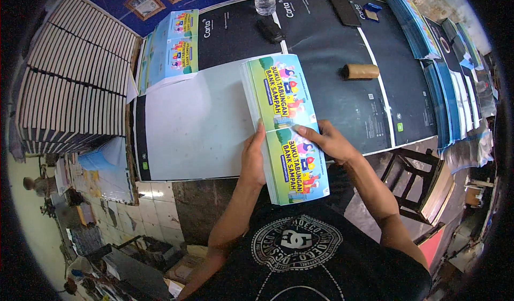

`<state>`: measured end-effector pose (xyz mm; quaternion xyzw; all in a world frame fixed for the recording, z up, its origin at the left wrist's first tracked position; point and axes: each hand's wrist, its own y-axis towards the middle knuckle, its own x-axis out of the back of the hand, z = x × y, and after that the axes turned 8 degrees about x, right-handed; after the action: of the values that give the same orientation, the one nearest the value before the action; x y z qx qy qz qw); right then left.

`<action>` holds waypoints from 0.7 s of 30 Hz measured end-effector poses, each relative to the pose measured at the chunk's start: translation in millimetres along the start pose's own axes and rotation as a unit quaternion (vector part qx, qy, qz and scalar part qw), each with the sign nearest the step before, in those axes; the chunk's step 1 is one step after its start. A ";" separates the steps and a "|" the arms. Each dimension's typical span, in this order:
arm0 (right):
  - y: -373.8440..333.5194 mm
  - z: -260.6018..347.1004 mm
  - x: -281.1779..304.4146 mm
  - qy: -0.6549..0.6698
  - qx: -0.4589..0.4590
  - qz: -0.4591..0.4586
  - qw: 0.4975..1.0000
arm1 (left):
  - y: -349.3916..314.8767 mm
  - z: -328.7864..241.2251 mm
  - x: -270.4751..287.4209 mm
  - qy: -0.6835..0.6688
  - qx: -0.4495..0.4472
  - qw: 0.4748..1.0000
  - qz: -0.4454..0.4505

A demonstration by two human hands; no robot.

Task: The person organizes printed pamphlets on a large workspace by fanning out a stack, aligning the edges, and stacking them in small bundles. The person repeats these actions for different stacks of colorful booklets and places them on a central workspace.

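A thick stack of colourful printed sheets is between my two hands above the table's front edge. Each top sheet carries the same cartoon cover design twice, with yellow lettering on blue and green. My left hand grips the stack's left edge, its fingers partly hidden beneath. On the opposite edge my right hand has its thumb on top of the sheet near the middle, and its other fingers are mostly hidden. A second stack of the same printed sheets lies on the table at the back left.
The table is covered with black boards and a pale sheet. A brown roll, a dark block and a water bottle stand or lie there. Tall piles of dark-covered books rise at left; blue-edged stacks sit at right.
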<state>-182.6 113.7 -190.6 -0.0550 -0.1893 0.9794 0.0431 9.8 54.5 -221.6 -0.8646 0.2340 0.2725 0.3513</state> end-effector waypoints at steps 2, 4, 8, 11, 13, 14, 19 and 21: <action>5.6 -7.9 4.1 0.006 0.015 0.017 1.000 | 4.0 2.3 2.6 -0.033 0.005 0.999 0.002; 8.5 -8.5 8.3 0.012 0.029 0.031 0.999 | 5.8 4.8 5.5 -0.067 0.012 0.998 0.006; 9.1 -4.0 7.5 0.006 0.062 0.051 0.997 | 3.4 4.2 6.2 -0.067 0.028 0.997 -0.037; 5.8 -0.3 3.4 0.003 0.045 0.023 0.999 | 2.1 2.6 10.5 0.168 -0.082 0.981 -0.056; 2.4 5.5 1.2 -0.047 0.003 -0.012 0.999 | -1.7 -1.4 3.8 0.176 -0.093 0.978 -0.068; 4.1 -1.1 5.7 -0.047 0.003 -0.015 0.999 | -4.5 -4.3 0.8 0.185 -0.104 0.974 -0.083; 12.5 -36.3 44.8 -0.035 0.052 -0.002 0.998 | -31.1 -27.3 9.8 0.137 -0.090 0.981 -0.101; 12.2 -44.0 49.0 -0.100 0.042 -0.043 0.993 | -35.6 -30.6 5.6 0.123 -0.091 0.984 -0.094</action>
<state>-226.4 123.7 -240.3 0.0532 -0.1533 0.9844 0.0683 44.6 53.7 -189.5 -0.9382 0.1674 0.1497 0.2635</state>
